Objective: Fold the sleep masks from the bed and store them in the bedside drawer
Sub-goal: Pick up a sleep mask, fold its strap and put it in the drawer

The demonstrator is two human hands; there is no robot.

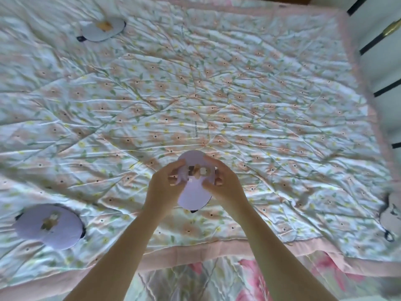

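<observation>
Your left hand (165, 183) and right hand (225, 181) meet just below the centre of the frame, both clamped on one lilac sleep mask (193, 192) that you hold up over the floral quilt (217, 88). The mask stands on end, its long axis running up and down the frame, with a small tan and white print at its middle, between your fingers. Your left fingers pinch its left edge at about mid-height, and your right thumb lies across its right side while the other right fingers wrap behind it. A dark bit of strap shows at its lower edge. Whether the mask is already partly folded, you cannot tell from here. Two more masks lie flat on the quilt: a second lilac mask (48, 225) at the lower left of the frame, with a dark strap peeking out at both its left and right ends, and a third mask (102, 29) at the upper left, well apart from the others. A pink border runs along the quilt's near edge, and below it, at the bottom of the frame, lies a second cover with large pink flowers (217, 279). A white and dark object (390, 216) sits at the right edge, too blurred to name.
</observation>
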